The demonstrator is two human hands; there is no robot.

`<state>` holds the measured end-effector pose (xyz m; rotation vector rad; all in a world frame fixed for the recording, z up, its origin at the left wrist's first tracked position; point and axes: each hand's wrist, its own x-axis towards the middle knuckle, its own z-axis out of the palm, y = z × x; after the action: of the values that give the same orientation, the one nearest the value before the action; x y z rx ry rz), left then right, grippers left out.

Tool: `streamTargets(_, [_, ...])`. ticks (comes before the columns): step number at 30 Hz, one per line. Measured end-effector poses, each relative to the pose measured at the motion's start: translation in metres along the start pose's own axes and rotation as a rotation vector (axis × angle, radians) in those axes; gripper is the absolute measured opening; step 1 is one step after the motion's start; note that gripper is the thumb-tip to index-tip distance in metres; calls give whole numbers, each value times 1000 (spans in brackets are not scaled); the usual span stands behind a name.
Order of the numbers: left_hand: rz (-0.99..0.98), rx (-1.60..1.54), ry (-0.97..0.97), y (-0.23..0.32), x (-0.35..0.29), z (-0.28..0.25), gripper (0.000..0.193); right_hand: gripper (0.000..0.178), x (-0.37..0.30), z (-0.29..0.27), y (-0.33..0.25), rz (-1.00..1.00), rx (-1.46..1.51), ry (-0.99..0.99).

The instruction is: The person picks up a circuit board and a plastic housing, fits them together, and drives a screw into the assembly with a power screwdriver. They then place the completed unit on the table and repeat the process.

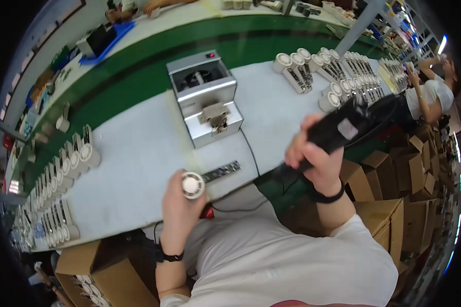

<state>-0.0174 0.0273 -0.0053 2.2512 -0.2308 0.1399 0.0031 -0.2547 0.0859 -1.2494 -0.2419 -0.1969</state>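
My left hand (182,202) is wrapped round a white device (193,185) shaped like a small hair dryer. Its round end faces up, and its handle, lined with dark parts (223,171), points right along the table's near edge. Raised to the right, my right hand (315,156) grips a black electric screwdriver (338,128) with a pale patch on its side. The lower end of this tool is blurred and reaches down past the table edge. A silver screw feeder (205,100) stands beyond my left hand.
Rows of similar white devices stand on the table (133,148) at left (66,171) and back right (297,69). A black cable (251,148) runs from the feeder over the near edge. Cardboard boxes (389,217) flank me. Another person (433,94) works at far right.
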Motion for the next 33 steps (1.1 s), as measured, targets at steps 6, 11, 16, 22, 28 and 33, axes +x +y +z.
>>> streamTargets(6, [10, 165, 214, -15, 4, -20, 58, 36, 75, 68, 33, -273, -184, -55])
streamTargets(11, [303, 496, 91, -3, 20, -11, 35, 32, 98, 82, 56, -331, -230, -79])
streamTargets(16, [383, 456, 79, -13, 24, -5, 21, 30, 107, 78, 63, -318, -221, -27])
streamTargets(22, [431, 415, 33, -16, 34, -8, 20, 26, 142, 73, 89, -409, 61, -236])
streamTargets(28, [450, 431, 16, -17, 37, -9, 20, 29, 92, 70, 52, -146, -54, -150])
streamTargets(33, [446, 427, 14, -18, 37, -8, 21, 31, 73, 77, 63, -177, -242, -164])
